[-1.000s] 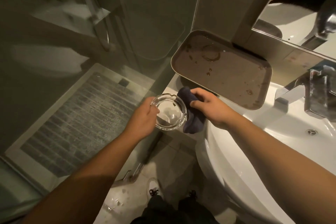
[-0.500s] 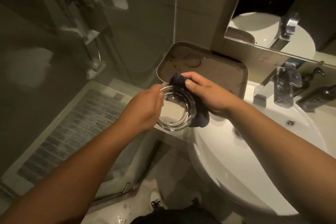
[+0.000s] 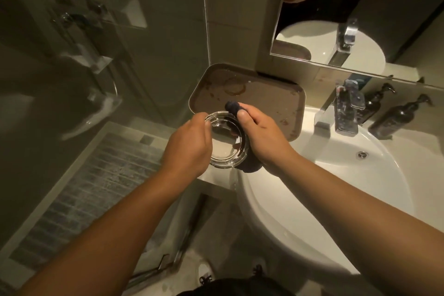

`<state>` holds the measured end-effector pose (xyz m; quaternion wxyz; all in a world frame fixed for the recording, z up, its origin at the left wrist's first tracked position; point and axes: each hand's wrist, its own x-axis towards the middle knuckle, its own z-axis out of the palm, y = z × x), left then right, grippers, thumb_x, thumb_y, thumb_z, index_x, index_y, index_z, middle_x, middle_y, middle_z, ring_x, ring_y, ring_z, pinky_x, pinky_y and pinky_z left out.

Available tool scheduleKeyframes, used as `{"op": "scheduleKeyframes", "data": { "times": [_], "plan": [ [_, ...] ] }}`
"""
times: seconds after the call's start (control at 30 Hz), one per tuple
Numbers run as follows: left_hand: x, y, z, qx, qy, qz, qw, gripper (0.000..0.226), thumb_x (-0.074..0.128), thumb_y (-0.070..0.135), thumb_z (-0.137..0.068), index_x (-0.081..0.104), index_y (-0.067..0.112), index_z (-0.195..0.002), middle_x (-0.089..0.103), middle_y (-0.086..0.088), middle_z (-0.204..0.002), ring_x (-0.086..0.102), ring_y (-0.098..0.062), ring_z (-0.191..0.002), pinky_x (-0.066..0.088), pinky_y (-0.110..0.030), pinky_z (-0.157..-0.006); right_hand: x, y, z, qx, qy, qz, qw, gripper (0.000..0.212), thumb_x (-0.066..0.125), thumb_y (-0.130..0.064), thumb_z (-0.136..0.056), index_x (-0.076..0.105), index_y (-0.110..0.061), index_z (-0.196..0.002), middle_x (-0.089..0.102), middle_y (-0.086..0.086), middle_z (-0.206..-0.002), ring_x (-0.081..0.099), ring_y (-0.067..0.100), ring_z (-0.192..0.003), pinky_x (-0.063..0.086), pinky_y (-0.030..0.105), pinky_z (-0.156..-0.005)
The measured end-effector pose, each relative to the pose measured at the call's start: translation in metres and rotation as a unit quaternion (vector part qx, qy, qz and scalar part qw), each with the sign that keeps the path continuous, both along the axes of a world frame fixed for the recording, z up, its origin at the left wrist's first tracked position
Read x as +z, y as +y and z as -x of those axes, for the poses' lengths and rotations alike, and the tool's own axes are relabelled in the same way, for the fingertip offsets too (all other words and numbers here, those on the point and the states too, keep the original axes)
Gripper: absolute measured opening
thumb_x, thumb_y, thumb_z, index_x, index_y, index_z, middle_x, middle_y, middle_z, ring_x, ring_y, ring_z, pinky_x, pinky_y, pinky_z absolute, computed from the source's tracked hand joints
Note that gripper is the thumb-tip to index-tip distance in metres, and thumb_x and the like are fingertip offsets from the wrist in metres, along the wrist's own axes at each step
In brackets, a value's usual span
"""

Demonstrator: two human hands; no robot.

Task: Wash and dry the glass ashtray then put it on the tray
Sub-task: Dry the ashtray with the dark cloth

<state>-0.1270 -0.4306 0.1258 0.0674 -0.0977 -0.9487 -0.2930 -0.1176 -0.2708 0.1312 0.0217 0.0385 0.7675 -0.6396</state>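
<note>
While the glass ashtray (image 3: 225, 144) hangs in the air just before the near edge of the brown tray (image 3: 264, 96), the left hand (image 3: 188, 149) pinches its left rim and the right hand (image 3: 262, 137) presses a dark cloth (image 3: 232, 106) around its right side. Ring stains mark the tray. White basin (image 3: 336, 175), chrome tap (image 3: 346, 110) and two dark pump bottles (image 3: 398, 115) stand to the right.

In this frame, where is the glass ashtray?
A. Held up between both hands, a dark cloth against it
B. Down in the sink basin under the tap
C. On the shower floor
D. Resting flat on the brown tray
A: the left hand grips the ashtray rim while the right hand presses a dark cloth to it, short of the tray.
</note>
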Motion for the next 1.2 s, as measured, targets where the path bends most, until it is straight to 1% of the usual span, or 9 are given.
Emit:
{"op": "scheduleKeyframes", "data": {
  "times": [0.17,0.27,0.4,0.5,0.6,0.67,0.77,0.93,1.2],
  "plan": [
    [0.004,0.013,0.000,0.024,0.043,-0.042,0.998,0.029,0.031,0.026,-0.104,0.057,0.014,-0.112,0.065,-0.005,-0.092,0.058,-0.029,-0.083,0.044,-0.040,-0.070,-0.006,-0.007,-0.011,-0.099,0.010,0.107,0.989,0.026,0.040,-0.032,-0.104,0.059,-0.036,-0.122,0.069,-0.009,-0.111,0.066,0.011,-0.102,0.059,0.039,-0.081],
    [0.002,0.022,0.000,0.055,0.052,-0.104,0.992,0.029,0.034,0.024,-0.104,0.057,0.014,-0.116,0.065,-0.003,-0.092,0.057,-0.025,-0.083,0.041,-0.037,-0.069,-0.005,-0.015,-0.014,-0.155,0.029,0.156,0.975,0.028,0.041,-0.034,-0.102,0.062,-0.050,-0.110,0.070,-0.011,-0.108,0.067,0.015,-0.103,0.058,0.048,-0.085],
    [0.001,0.041,-0.008,0.090,0.018,-0.222,0.971,0.024,0.032,0.026,-0.104,0.054,0.020,-0.110,0.058,0.008,-0.086,0.054,-0.011,-0.079,0.036,-0.025,-0.063,-0.001,-0.019,-0.016,-0.203,0.047,0.216,0.954,0.032,0.043,-0.026,-0.103,0.060,-0.053,-0.101,0.071,-0.008,-0.095,0.066,0.018,-0.083,0.057,0.037,-0.068],
    [-0.001,0.044,-0.015,0.086,-0.059,-0.260,0.960,0.018,0.031,0.029,-0.104,0.049,0.025,-0.106,0.058,0.011,-0.085,0.054,-0.003,-0.080,0.039,-0.022,-0.069,0.000,-0.003,-0.014,-0.167,0.045,0.169,0.970,0.025,0.048,-0.024,-0.101,0.061,-0.043,-0.110,0.070,-0.004,-0.089,0.061,0.012,-0.072,0.055,0.030,-0.060],
    [0.005,0.036,-0.012,0.047,-0.134,-0.277,0.951,0.029,0.032,0.034,-0.104,0.056,0.019,-0.100,0.065,0.004,-0.082,0.054,0.002,-0.061,0.041,-0.026,-0.065,0.007,0.024,-0.006,-0.094,0.059,0.059,0.992,0.023,0.055,-0.023,-0.098,0.063,-0.041,-0.110,0.072,-0.017,-0.096,0.068,0.005,-0.085,0.055,0.027,-0.078],
    [0.013,0.033,-0.006,0.008,-0.180,-0.283,0.942,0.034,0.031,0.037,-0.105,0.059,0.019,-0.099,0.068,0.001,-0.078,0.054,0.000,-0.053,0.043,-0.028,-0.062,0.017,0.041,0.001,-0.025,0.057,-0.007,0.998,0.025,0.056,-0.022,-0.098,0.064,-0.040,-0.113,0.070,-0.016,-0.104,0.068,0.007,-0.094,0.054,0.030,-0.086],
    [0.027,0.033,0.008,-0.041,-0.208,-0.252,0.944,0.039,0.031,0.040,-0.104,0.061,0.016,-0.096,0.070,0.001,-0.071,0.057,-0.008,-0.054,0.043,-0.031,-0.061,0.037,0.058,0.012,0.077,0.043,-0.060,0.994,0.026,0.057,-0.021,-0.098,0.065,-0.035,-0.119,0.070,-0.007,-0.107,0.069,0.013,-0.088,0.058,0.033,-0.078],
    [0.038,0.045,0.013,-0.022,-0.106,-0.191,0.976,0.042,0.031,0.036,-0.104,0.061,0.011,-0.087,0.067,0.001,-0.064,0.056,-0.004,-0.052,0.042,-0.021,-0.058,0.059,0.062,0.023,0.104,0.059,-0.091,0.989,0.027,0.056,-0.024,-0.098,0.064,-0.035,-0.122,0.071,-0.010,-0.106,0.069,0.011,-0.092,0.058,0.033,-0.079],
    [0.030,0.060,0.018,0.058,-0.028,-0.290,0.955,0.034,0.032,0.039,-0.104,0.052,0.025,-0.079,0.064,0.000,-0.064,0.059,-0.019,-0.060,0.049,-0.036,-0.066,0.045,0.036,0.009,-0.081,0.099,0.036,0.991,0.025,0.050,-0.027,-0.100,0.062,-0.048,-0.105,0.072,-0.014,-0.101,0.068,0.006,-0.093,0.058,0.034,-0.082]
  ]
}}
